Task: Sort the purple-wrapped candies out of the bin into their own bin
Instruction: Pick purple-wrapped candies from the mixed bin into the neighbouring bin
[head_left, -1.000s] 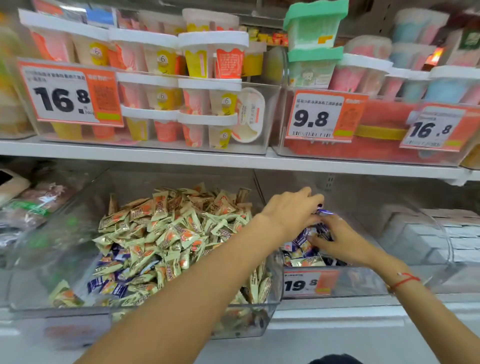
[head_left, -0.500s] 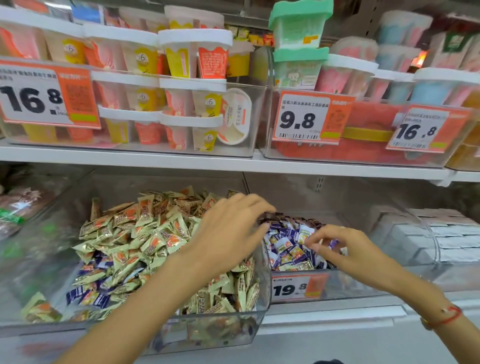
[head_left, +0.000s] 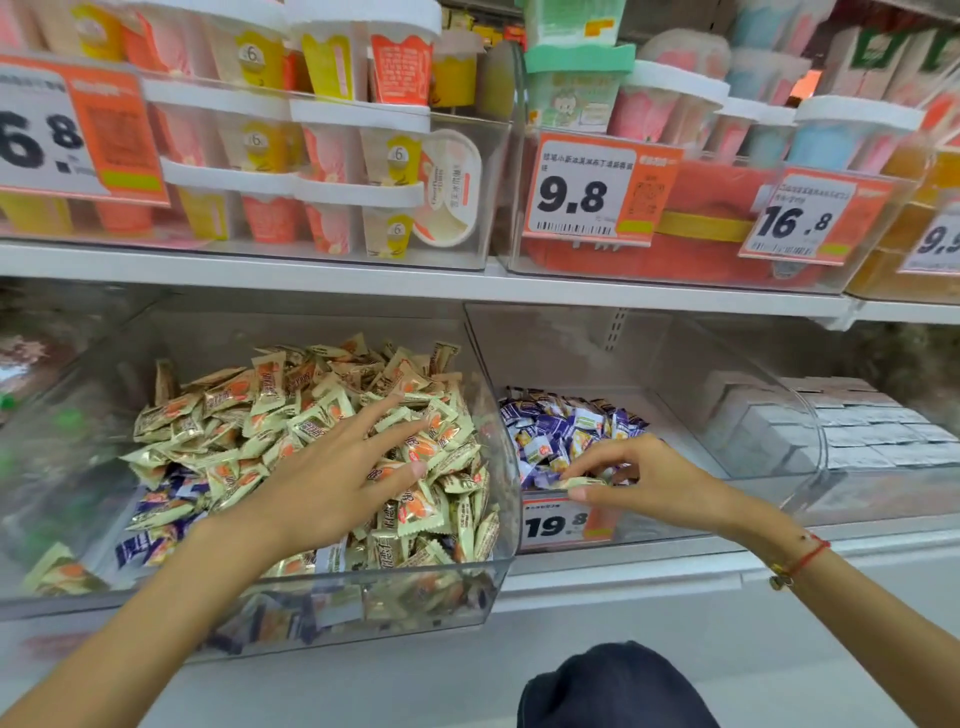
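Your left hand (head_left: 332, 483) lies spread, fingers straight, on the heap of cream-and-orange wrapped candies (head_left: 311, 415) in the large clear plastic bin (head_left: 498, 467) on the lower shelf, holding nothing. A few purple-wrapped candies (head_left: 156, 512) show among that heap near its front left edge. Your right hand (head_left: 639, 478) reaches into the smaller clear plastic bin (head_left: 649, 525) just to the right, where the sorted purple-wrapped pile (head_left: 566, 426) sits. Its thumb and fingers pinch a pale cream-wrapped candy (head_left: 576, 483) at the front of that pile, though the wrapper is blurred and you can't be sure of its colour. A thin red string bracelet (head_left: 805, 556) circles your right wrist. An orange-and-white price tag reading 19.8 (head_left: 561, 525) hangs on the smaller bin's front wall.
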